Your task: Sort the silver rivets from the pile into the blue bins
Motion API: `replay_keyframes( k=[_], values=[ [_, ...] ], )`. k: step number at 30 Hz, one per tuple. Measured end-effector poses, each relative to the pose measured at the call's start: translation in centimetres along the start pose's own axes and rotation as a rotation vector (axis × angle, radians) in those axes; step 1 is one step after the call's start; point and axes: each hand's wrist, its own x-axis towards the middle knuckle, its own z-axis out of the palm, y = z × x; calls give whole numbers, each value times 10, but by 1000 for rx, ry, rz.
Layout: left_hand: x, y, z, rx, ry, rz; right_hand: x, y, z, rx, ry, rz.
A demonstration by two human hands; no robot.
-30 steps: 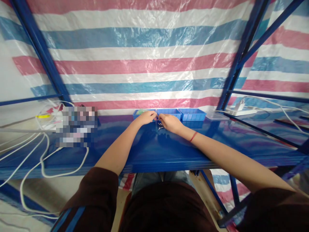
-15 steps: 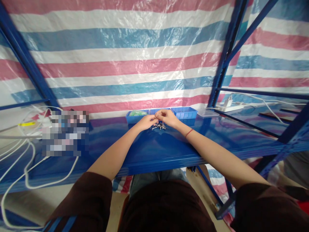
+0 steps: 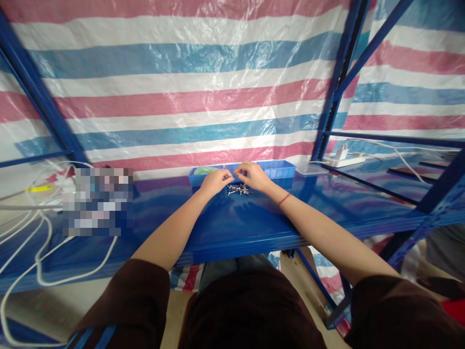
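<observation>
A small heap of thin silvery metal pieces, like screws or rivets (image 3: 239, 189), lies on the blue tabletop (image 3: 240, 220). Just left of and above it is my left hand (image 3: 217, 180), its fingertips pinched together. My right hand (image 3: 252, 175) hovers over the heap's far side, thumb and fingers also drawn together. A narrow gap separates the two hands. Whatever either hand holds is too small to make out. Behind them stand a blue bin with green contents (image 3: 204, 170) and a blue bin at the right (image 3: 278, 168); a middle bin is mostly hidden by my hands.
A clear plastic lid or tray (image 3: 311, 168) lies right of the bins. White cables (image 3: 40, 252) loop over the table's left side, beside a blurred-out object (image 3: 100, 201). Blue metal posts (image 3: 332, 97) frame the table, and a white power strip (image 3: 347, 160) sits at the far right.
My hands were touching over the heap and have drawn slightly apart, the left one moving left. More of the metal heap shows now.
</observation>
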Motion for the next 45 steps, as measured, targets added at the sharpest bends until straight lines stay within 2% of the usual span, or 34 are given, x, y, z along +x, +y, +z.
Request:
replay_keyframes(
  k=[4, 12, 18, 20, 23, 27, 29, 31, 36, 42, 45],
  values=[
    [0, 1, -2, 97, 3, 14, -1, 6, 2, -87, -67, 75],
    [-1, 9, -7, 75, 21, 29, -2, 11, 1, -163, -172, 150],
    [-1, 8, -3, 106, -26, 54, -3, 11, 4, -52, -259, 219],
    [-1, 6, -1, 103, -66, 27, -2, 14, 5, 27, -265, 286],
    [-2, 4, 2, 83, -127, -22, 1, 26, 3, 91, -144, 487],
    [-3, 4, 4, 27, -187, 12, -2, 53, -11, 5, 200, 767],
    [-4, 6, 4, -4, -259, 34, -6, 65, -18, -44, 269, 845],
    [-5, 8, 4, -15, -324, 42, -9, 70, -22, -54, 270, 877],
    [-4, 8, 1, -1, -368, 52, -4, 52, -19, -19, 191, 801],
    [-2, -2, 1, 11, -444, 29, 0, 13, -14, -104, -23, 471],
    [-1, -4, 1, 15, -405, 65, -2, 4, -14, -87, -135, 361]
  ],
)
